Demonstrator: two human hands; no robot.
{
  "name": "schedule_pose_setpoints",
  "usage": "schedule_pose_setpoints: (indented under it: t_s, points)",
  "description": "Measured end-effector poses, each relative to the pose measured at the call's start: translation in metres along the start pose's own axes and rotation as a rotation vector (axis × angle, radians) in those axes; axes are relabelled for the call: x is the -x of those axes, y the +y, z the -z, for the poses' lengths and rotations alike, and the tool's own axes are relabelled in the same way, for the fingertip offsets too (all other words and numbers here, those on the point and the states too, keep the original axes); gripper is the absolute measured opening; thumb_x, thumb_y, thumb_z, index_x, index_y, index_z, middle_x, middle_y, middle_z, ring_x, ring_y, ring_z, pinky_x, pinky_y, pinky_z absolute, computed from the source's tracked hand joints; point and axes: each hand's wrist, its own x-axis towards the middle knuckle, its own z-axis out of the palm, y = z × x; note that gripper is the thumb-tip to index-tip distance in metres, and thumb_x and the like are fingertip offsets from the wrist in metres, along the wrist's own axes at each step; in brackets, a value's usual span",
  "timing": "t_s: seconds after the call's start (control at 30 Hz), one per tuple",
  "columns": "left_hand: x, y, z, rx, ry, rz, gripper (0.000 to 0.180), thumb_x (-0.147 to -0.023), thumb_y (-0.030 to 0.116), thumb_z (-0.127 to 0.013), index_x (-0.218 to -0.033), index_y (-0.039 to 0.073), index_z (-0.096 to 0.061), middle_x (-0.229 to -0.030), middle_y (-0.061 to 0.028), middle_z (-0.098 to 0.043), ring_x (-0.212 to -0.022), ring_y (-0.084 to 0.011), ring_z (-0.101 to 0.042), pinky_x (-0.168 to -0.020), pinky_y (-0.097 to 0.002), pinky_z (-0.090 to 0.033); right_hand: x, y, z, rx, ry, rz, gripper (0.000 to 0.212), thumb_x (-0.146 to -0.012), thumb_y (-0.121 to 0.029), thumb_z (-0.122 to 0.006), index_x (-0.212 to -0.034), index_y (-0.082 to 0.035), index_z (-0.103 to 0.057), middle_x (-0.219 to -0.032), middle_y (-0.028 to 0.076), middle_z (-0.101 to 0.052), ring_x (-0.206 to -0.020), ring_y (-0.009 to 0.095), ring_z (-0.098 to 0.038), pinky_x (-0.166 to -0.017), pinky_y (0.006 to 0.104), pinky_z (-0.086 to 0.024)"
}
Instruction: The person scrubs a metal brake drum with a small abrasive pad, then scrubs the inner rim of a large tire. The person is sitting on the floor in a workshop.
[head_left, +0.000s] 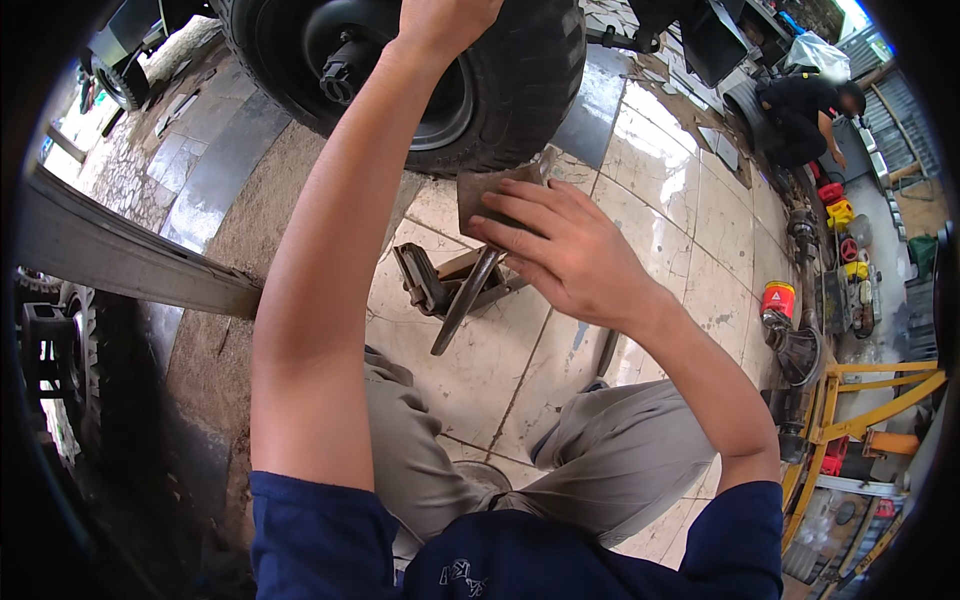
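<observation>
Tiled floor [690,215] lies beneath. Right hand [585,250] overlies a brown plate [474,192]; left hand [447,22], cropped, overlaps the wheel [520,100] in view. Neither grip's closure is determinable.

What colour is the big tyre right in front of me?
The big tyre is black; it shows best in the head view, the only one.

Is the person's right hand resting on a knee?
No: the right hand has its fingers over a flat brownish piece, out ahead of the grey trouser legs.
</observation>
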Motion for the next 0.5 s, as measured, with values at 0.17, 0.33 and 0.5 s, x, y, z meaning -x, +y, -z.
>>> schedule_pose_setpoints:
  t_s: [0.17, 0.33, 0.5]
  points:
    - [-0.001, 0.001, -0.003, 0.01, 0.009, -0.01, 0.048, -0.085, 0.017, -0.072, -0.131, 0.006, -0.063, -0.156, -0.0125, -0.044, -0.146, -0.0338, -0.038, -0.113, -0.0502, -0.036, 0.007, 0.051, -0.024, -0.12, 0.147, -0.31, 0.038, -0.101, -0.019, -0.059, -0.137, -0.009, -0.064, -0.138, 0.014, -0.061, -0.132, 0.033, -0.055, -0.111, 0.0464, -0.044]
    - [-0.002, 0.0, -0.002, 0.004, 0.016, -0.005, 0.048, -0.085, 0.018, -0.072, -0.131, 0.006, -0.063, -0.156, -0.0129, -0.044, -0.146, -0.0333, -0.038, -0.113, -0.0502, -0.036, 0.009, 0.05, -0.025, -0.227, 0.137, -0.468, 0.035, -0.103, -0.018, -0.057, -0.136, -0.007, -0.064, -0.141, 0.015, -0.06, -0.133, 0.036, -0.055, -0.112, 0.0449, -0.044]
    - [0.002, 0.001, -0.004, -0.014, 0.024, -0.004, 0.048, -0.086, 0.018, -0.071, -0.131, 0.006, -0.062, -0.157, -0.0123, -0.044, -0.146, -0.0329, -0.038, -0.114, -0.0507, -0.035, 0.001, 0.018, -0.006, -0.024, 0.035, -0.107, 0.036, -0.103, -0.019, -0.057, -0.138, -0.011, -0.063, -0.141, 0.012, -0.06, -0.133, 0.034, -0.055, -0.112, 0.0436, -0.044]
